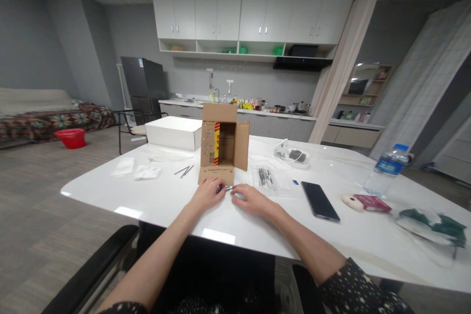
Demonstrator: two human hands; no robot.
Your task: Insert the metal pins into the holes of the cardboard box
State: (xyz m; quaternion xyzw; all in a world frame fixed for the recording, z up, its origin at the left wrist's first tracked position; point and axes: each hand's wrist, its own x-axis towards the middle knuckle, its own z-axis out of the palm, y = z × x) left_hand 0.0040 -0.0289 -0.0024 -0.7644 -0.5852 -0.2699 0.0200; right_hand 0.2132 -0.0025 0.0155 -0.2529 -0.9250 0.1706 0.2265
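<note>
My left hand (209, 194) rests on the table just before the open cardboard box (241, 147), its fingers curled over a small dark and silvery metal piece (228, 188). Close on the other side of that piece lies my right hand (253, 200), fingers bent together. Whatever it holds is too small to make out. The box's lower flap (215, 174) reaches toward my left fingers and bears rows of small dark marks. To the right of the box, a clear plastic tray (271, 187) holds several small metal parts.
Left lie thin dark rods (187, 171), white tissues (147, 172) and a white box (171, 133). Rightward are a phone (320, 201), a dark red box (375, 203), a water bottle (384, 171) and a green and white bundle (430, 225). A white strapped object (292, 155) sits farther back.
</note>
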